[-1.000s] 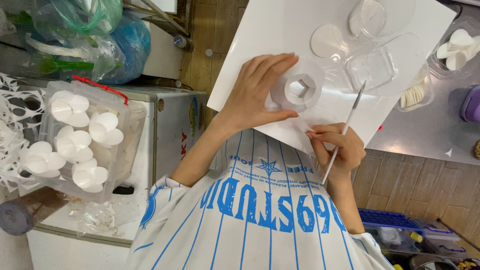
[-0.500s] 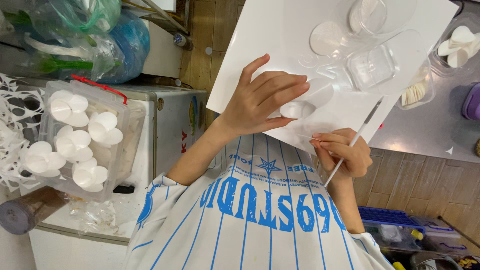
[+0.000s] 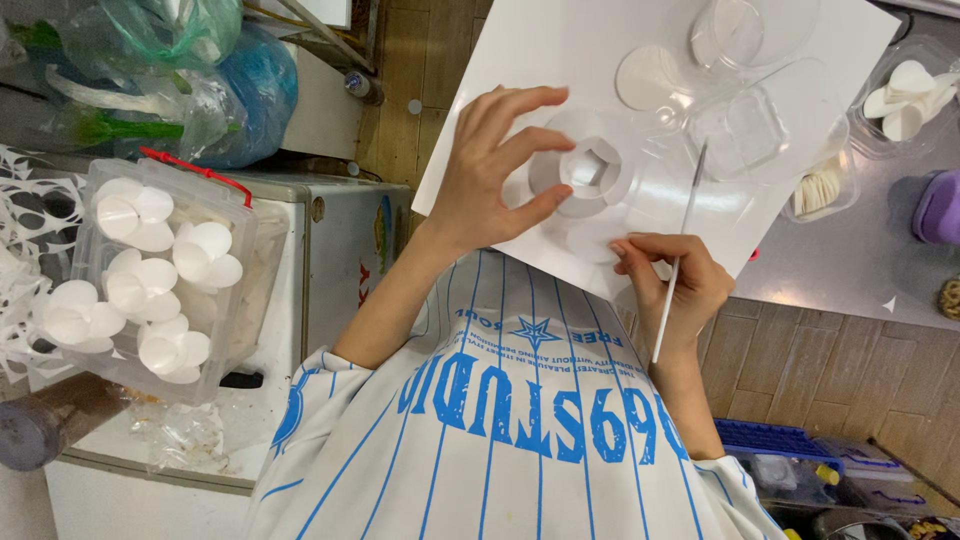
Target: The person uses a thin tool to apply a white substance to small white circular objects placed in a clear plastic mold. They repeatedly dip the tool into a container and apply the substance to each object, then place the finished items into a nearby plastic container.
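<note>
White paper flower piece (image 3: 592,172), round with a raised hexagonal centre, lies on the white board (image 3: 500,60) near its lower edge. Left hand (image 3: 490,170) grasps it, fingers (image 3: 530,140) spread over its left rim, thumb pressing from below. Right hand (image 3: 672,285) is clenched on a thin white brush (image 3: 680,255); long axis runs nearly straight up the frame, tip pointing toward the clear plastic containers (image 3: 745,110), handle end down toward the striped shirt (image 3: 520,430). Risk, judged: thin paper could crease or tear if the left fingers press too hard, and the brush tip could smear past the piece. Off the board, a clear box (image 3: 160,270) holds 4 finished white flowers.
</note>
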